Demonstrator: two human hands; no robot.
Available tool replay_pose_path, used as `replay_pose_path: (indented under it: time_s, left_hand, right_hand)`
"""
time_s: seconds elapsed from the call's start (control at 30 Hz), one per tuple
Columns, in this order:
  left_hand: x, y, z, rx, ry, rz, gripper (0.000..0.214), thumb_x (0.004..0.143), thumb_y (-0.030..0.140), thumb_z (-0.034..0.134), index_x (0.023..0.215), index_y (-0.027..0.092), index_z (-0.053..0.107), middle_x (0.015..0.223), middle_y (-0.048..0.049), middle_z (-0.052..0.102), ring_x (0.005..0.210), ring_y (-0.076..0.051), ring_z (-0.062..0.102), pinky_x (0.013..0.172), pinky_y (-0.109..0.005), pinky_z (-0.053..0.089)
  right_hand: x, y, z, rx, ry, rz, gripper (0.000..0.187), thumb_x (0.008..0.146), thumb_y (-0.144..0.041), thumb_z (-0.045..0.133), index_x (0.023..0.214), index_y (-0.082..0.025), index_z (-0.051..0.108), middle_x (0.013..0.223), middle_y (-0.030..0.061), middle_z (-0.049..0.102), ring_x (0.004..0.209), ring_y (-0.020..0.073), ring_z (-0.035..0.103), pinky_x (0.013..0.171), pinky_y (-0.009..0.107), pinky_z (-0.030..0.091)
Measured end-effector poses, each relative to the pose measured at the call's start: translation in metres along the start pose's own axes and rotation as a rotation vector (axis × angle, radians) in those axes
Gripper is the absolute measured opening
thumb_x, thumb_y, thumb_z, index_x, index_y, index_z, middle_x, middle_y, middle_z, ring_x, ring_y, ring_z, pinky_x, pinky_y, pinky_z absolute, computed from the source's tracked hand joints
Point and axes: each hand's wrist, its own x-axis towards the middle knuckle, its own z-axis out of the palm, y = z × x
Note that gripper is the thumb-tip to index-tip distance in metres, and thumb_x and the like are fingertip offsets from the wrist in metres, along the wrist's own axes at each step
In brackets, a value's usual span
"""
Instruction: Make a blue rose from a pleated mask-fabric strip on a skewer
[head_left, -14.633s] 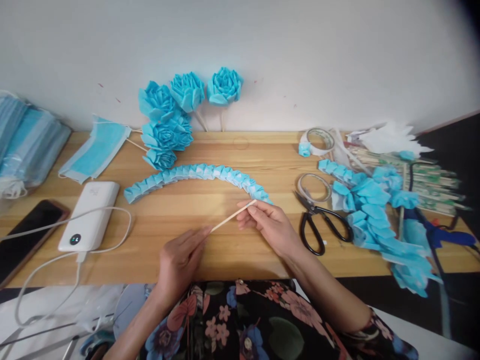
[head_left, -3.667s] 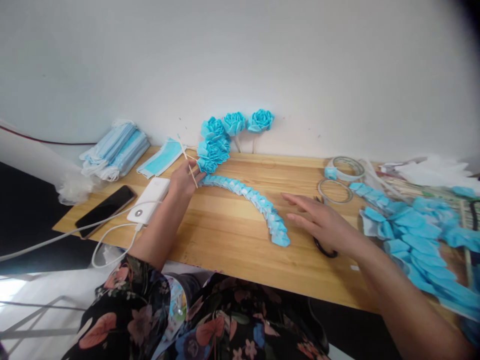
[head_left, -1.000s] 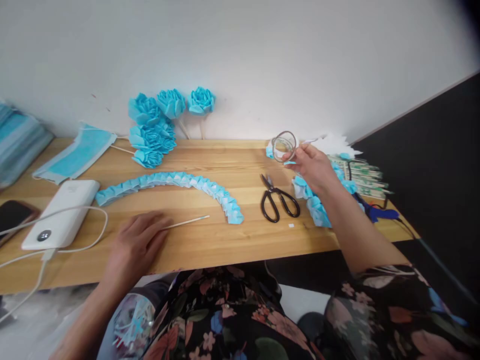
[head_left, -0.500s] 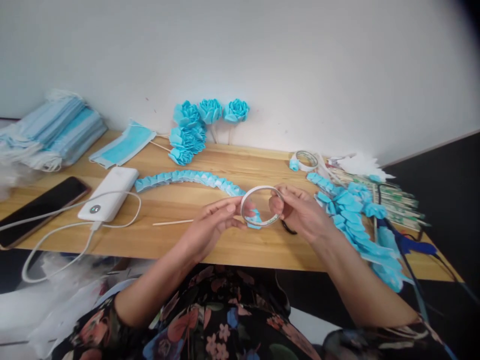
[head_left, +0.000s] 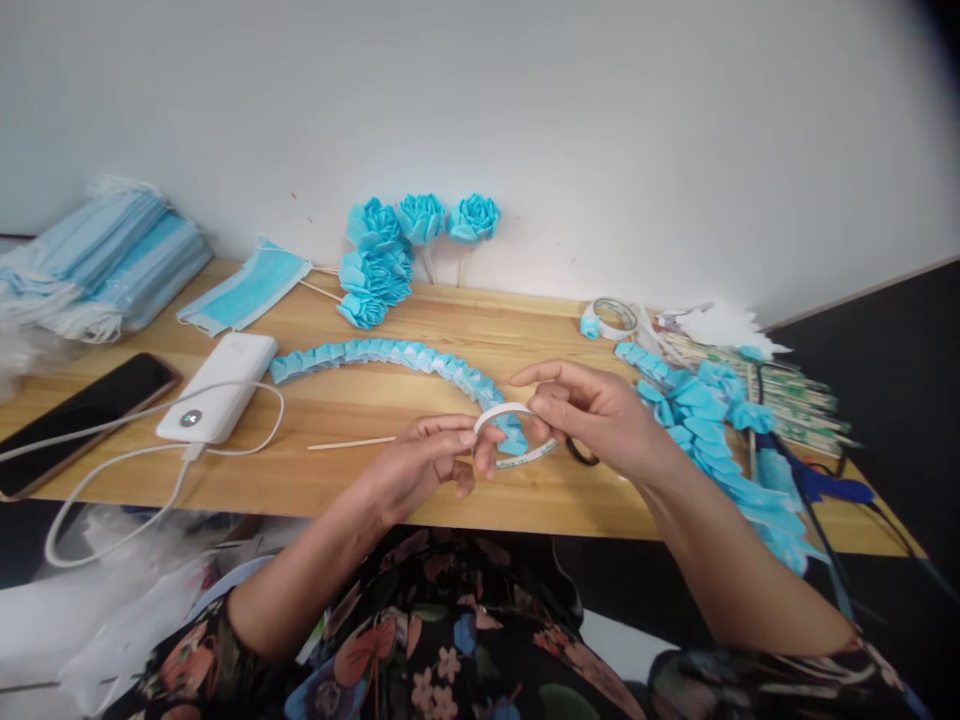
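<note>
Pale wall (head_left: 600, 120) fills the upper frame behind the wooden surface (head_left: 360, 400), whose near edge runs below my wrists. At the centre of the frame, raised and tilted, is the tape ring (head_left: 527, 458): my left hand (head_left: 427, 450) pinches its left side between thumb and fingers, while my right hand (head_left: 600, 405) pinches its right side, index finger lifted off. I judge it best to steady the ring with the left and keep the right's grip light, since squeezing might bend so thin a band. Wood shows inside the curve of the folded blue strip (head_left: 390, 352), giving my left side some room; the thin stick (head_left: 349, 444) just beside that hand could get brushed. On the right, a black loop (head_left: 581, 455) and the blue bunch (head_left: 705, 430) hem my forearm more closely.
</note>
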Motion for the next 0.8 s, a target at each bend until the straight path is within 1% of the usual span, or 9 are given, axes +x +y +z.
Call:
replay_pose_path:
  time_s: [0.1, 0.2, 0.3, 0.4, 0.5, 0.57, 0.67, 0.73, 0.8]
  left_hand:
    - [0.000, -0.001, -0.001, 0.017, -0.006, -0.001, 0.027, 0.080, 0.036, 0.074, 0.095, 0.014, 0.077, 0.071, -0.0060, 0.064, 0.069, -0.016, 0.062, 0.049, -0.021, 0.043]
    - [-0.001, -0.002, -0.001, 0.019, -0.007, 0.015, 0.023, 0.081, 0.034, 0.073, 0.089, 0.013, 0.078, 0.063, -0.0037, 0.061, 0.062, -0.013, 0.058, 0.054, -0.023, 0.043]
    - [-0.002, 0.000, 0.002, 0.009, 0.024, 0.106, 0.020, 0.077, 0.031, 0.076, 0.074, 0.012, 0.075, 0.059, -0.0026, 0.057, 0.062, -0.013, 0.056, 0.063, -0.026, 0.043]
    - [-0.003, 0.002, 0.004, 0.014, 0.041, 0.167, 0.026, 0.074, 0.034, 0.078, 0.062, 0.012, 0.070, 0.058, -0.0032, 0.057, 0.063, -0.015, 0.055, 0.069, -0.030, 0.041]
    - [-0.003, 0.000, 0.005, 0.017, 0.013, 0.160, 0.030, 0.074, 0.038, 0.077, 0.061, 0.012, 0.069, 0.059, -0.0035, 0.056, 0.063, -0.016, 0.056, 0.068, -0.031, 0.041]
    - [-0.003, -0.002, 0.005, 0.014, -0.031, 0.126, 0.031, 0.075, 0.040, 0.077, 0.064, 0.012, 0.069, 0.059, -0.0036, 0.057, 0.062, -0.016, 0.056, 0.067, -0.030, 0.041]
    - [-0.005, -0.005, 0.004, 0.030, -0.075, 0.062, 0.029, 0.077, 0.039, 0.076, 0.070, 0.012, 0.071, 0.059, -0.0041, 0.059, 0.061, -0.016, 0.057, 0.064, -0.030, 0.041]
    - [-0.005, -0.005, 0.003, 0.053, -0.064, 0.034, 0.028, 0.078, 0.039, 0.075, 0.073, 0.012, 0.072, 0.059, -0.0040, 0.060, 0.060, -0.015, 0.057, 0.063, -0.029, 0.041]
    - [-0.005, -0.004, 0.003, 0.083, -0.044, -0.004, 0.028, 0.077, 0.040, 0.076, 0.075, 0.012, 0.072, 0.059, -0.0033, 0.061, 0.058, -0.014, 0.056, 0.060, -0.027, 0.041]
  right_hand:
    - [-0.001, -0.007, 0.004, -0.097, 0.001, -0.004, 0.030, 0.089, -0.035, 0.064, 0.114, -0.019, 0.066, 0.061, -0.0042, 0.062, 0.053, 0.0074, 0.051, 0.050, 0.020, 0.038]
    - [-0.001, -0.004, 0.005, -0.093, 0.006, 0.018, 0.032, 0.089, -0.038, 0.064, 0.115, -0.019, 0.067, 0.063, -0.0026, 0.064, 0.055, 0.0087, 0.055, 0.051, 0.020, 0.039]
    - [-0.003, 0.008, 0.004, 0.039, 0.039, 0.035, 0.034, 0.090, -0.045, 0.062, 0.112, -0.020, 0.069, 0.070, 0.0003, 0.068, 0.057, 0.0095, 0.057, 0.053, 0.022, 0.043]
    - [-0.008, 0.024, 0.008, 0.251, 0.052, 0.040, 0.035, 0.086, -0.051, 0.067, 0.099, -0.020, 0.072, 0.075, 0.0033, 0.070, 0.061, 0.0116, 0.059, 0.057, 0.025, 0.047]
    - [-0.013, 0.034, 0.017, 0.426, 0.055, 0.028, 0.036, 0.081, -0.054, 0.071, 0.084, -0.018, 0.071, 0.069, 0.0028, 0.066, 0.060, 0.0129, 0.058, 0.058, 0.027, 0.046]
    - [-0.015, 0.037, 0.020, 0.460, 0.053, 0.012, 0.036, 0.081, -0.053, 0.072, 0.080, -0.018, 0.070, 0.061, -0.0002, 0.060, 0.052, 0.0100, 0.050, 0.053, 0.025, 0.041]
    - [-0.016, 0.034, 0.017, 0.367, 0.016, 0.018, 0.035, 0.085, -0.051, 0.069, 0.080, -0.016, 0.069, 0.056, -0.0023, 0.054, 0.047, 0.0067, 0.038, 0.047, 0.023, 0.030]
    - [-0.016, 0.030, 0.013, 0.234, -0.021, 0.011, 0.035, 0.088, -0.049, 0.065, 0.079, -0.016, 0.070, 0.056, -0.0020, 0.054, 0.048, 0.0065, 0.038, 0.046, 0.022, 0.026]
    - [-0.016, 0.023, 0.010, 0.077, -0.055, -0.019, 0.034, 0.091, -0.046, 0.062, 0.078, -0.016, 0.070, 0.056, -0.0017, 0.055, 0.049, 0.0068, 0.040, 0.047, 0.022, 0.026]
